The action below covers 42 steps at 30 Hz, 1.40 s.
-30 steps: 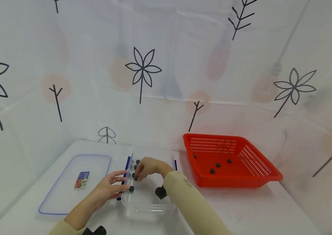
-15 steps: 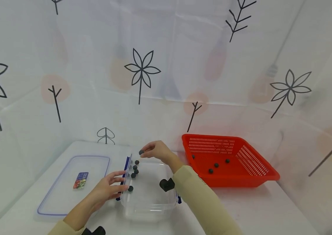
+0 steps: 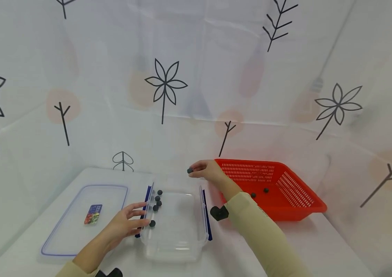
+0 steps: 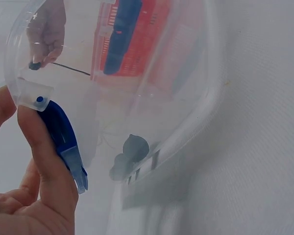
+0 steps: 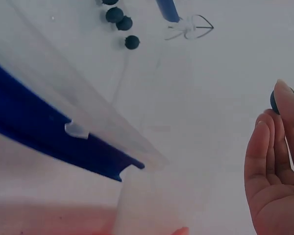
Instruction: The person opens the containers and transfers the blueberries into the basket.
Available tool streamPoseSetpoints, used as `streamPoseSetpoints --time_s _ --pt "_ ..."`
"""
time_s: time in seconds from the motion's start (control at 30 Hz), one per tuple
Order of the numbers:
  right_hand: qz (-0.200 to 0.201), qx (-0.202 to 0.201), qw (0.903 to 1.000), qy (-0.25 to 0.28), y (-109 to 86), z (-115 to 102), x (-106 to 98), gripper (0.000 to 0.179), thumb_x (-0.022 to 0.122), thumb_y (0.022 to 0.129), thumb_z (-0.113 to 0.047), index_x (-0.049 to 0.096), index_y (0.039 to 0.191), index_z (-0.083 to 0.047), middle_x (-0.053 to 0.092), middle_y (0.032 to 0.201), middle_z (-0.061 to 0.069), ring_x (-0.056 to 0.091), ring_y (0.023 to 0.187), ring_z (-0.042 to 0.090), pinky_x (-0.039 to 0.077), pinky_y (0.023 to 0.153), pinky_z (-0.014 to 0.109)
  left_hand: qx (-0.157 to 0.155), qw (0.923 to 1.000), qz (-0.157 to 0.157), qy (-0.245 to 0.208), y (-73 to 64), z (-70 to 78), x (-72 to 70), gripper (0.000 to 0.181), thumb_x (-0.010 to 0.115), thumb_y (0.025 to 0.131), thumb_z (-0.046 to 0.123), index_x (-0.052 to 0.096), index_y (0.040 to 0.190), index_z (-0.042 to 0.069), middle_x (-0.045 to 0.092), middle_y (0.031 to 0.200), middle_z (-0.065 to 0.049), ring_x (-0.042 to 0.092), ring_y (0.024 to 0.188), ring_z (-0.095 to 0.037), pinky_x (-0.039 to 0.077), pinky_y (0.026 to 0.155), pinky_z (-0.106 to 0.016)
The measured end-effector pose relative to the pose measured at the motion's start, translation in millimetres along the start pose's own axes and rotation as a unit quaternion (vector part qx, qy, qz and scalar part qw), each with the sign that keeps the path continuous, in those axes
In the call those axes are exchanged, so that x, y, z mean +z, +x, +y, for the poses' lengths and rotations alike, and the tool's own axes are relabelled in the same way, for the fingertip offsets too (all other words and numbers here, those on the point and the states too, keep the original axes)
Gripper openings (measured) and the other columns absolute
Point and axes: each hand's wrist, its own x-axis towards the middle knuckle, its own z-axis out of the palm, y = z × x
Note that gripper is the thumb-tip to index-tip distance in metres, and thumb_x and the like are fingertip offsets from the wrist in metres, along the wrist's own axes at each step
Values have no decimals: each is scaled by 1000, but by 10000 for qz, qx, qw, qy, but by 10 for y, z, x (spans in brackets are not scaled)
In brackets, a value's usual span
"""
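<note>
A clear plastic food container (image 3: 175,246) with blue side latches stands on the table. Several dark round blueberries (image 3: 157,198) lie along its left side. My left hand (image 3: 126,223) is at the container's left wall; in the left wrist view thumb and fingers (image 4: 41,142) pinch its rim by a blue latch (image 4: 63,129). My right hand (image 3: 210,172) is raised beyond the container, near the basket's left rim, pinching one blueberry (image 3: 190,170) between thumb and fingertips; the right wrist view shows this blueberry (image 5: 274,103) partly covered by the thumb.
A red perforated plastic basket (image 3: 300,215) stands to the right, with blueberries (image 3: 266,190) visible inside; my right forearm hides part of it. A clear lid (image 3: 61,238) with blue edging and a printed label (image 3: 93,214) lies at left. A patterned cloth (image 3: 196,96) hangs behind.
My right hand has lifted out of the container with a blueberry and moved up and right towards the basket. My left hand has stayed at the container's rim.
</note>
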Motion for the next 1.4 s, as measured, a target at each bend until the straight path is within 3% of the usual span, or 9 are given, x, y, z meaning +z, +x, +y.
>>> streamPoseSetpoints --time_s 0.2,0.43,0.6,0.83,1.4 --pt "260 61 9996 61 -63 78 -229 24 73 80 -12 68 103 -8 65 94 7 59 95 27 47 86 35 -25 10000 34 37 4 -6 -3 65 74 79 9 43 136 7 49 125 -19 59 92 -21 51 78 -40" --pt "441 49 9990 86 -154 229 -483 28 72 82 -13 66 108 -4 64 96 9 54 94 24 42 92 44 -73 9999 69 74 18 -29 9 65 75 78 9 44 136 7 49 125 -20 59 91 -22 52 77 -40" --pt "576 224 9981 -53 -240 323 -667 32 71 84 -17 63 112 -5 61 104 10 51 100 28 42 91 43 -84 9999 99 68 11 -28 15 65 75 78 7 44 135 7 50 125 -20 59 91 -22 51 78 -42" --pt "705 377 9966 -193 -376 425 -938 38 70 85 -21 60 117 -5 59 115 13 50 109 31 34 99 52 -72 9999 109 63 20 -27 20 65 75 78 8 44 135 6 50 125 -20 59 92 -22 52 77 -41" --pt "980 445 9922 -626 -665 763 -1544 46 64 89 -31 56 124 -3 54 123 14 48 110 32 41 94 45 -86 9998 155 82 33 -35 25 65 75 78 9 45 135 8 50 125 -19 59 91 -22 52 77 -40"
